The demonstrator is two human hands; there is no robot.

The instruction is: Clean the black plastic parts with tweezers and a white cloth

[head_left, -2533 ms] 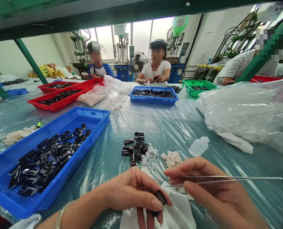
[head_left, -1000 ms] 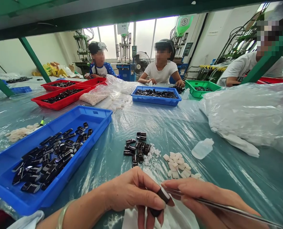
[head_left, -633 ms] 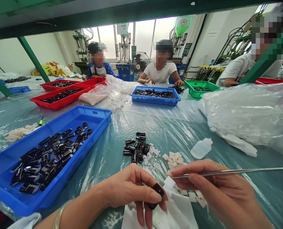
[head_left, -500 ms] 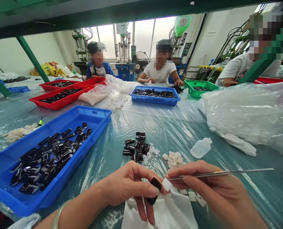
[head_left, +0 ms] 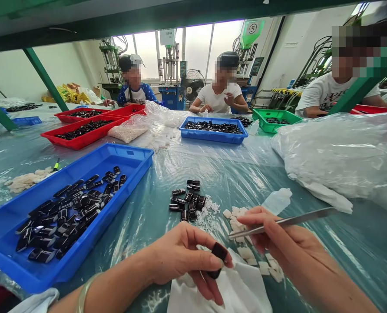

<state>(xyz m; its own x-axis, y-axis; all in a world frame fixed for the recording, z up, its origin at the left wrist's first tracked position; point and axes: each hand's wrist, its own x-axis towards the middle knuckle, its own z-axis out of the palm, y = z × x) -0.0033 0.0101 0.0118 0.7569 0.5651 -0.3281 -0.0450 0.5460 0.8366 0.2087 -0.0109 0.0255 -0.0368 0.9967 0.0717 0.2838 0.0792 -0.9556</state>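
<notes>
Logged blue tray [head_left: 115, 213] at near left, part-filled with black pieces [head_left: 66, 213] | noted two red trays [head_left: 79, 142] behind it, side by side, likewise loaded | saw second blue tray [head_left: 213, 137] and green tray [head_left: 271, 127] farther off | found bulky clear plastic bag [head_left: 336, 152] at right, small pale bottle [head_left: 276, 201] near it | counted three seated people [head_left: 219, 98] opposite, fan [head_left: 192, 84] behind.

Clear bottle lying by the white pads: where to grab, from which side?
Pinch the bottle across its wide body, from above. It lies on its side on the plastic sheet, narrower cap end pointing away to the right, so both long flanks look free. Approach from the far side: the right hand holding the tweezers crowds its near edge.
</notes>
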